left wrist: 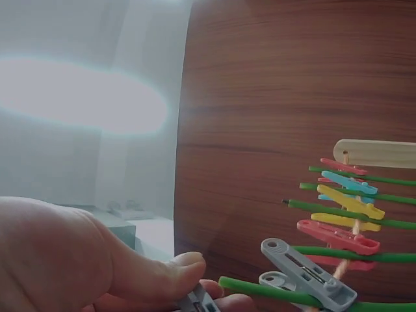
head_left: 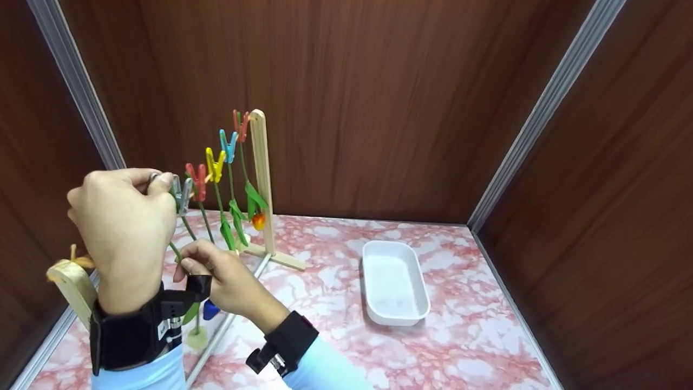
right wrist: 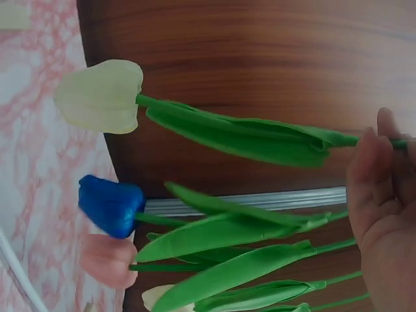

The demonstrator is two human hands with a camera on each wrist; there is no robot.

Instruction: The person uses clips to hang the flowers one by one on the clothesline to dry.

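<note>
My left hand [head_left: 123, 222] is raised at the near end of a string line and pinches a grey clothespin [left wrist: 199, 300] between thumb and fingers. Lower down, my right hand [head_left: 227, 279] pinches the green stem of a cream artificial tulip [right wrist: 101, 97], which hangs head down. Beside the left fingertips, another grey clothespin [left wrist: 305, 273] clips a green stem to the string. Farther along hang more tulips from a red clothespin [head_left: 198, 182], a yellow clothespin [head_left: 215, 166], a light blue clothespin [head_left: 228, 146] and a far red clothespin [head_left: 241, 127].
The string runs between a far wooden post [head_left: 262, 173] and a near wooden post [head_left: 70, 284], joined low by a white rod [head_left: 227, 325]. A blue tulip [right wrist: 112, 207] and a pink tulip [right wrist: 109, 260] hang close by. A white tray [head_left: 371, 281] stands on the marbled table.
</note>
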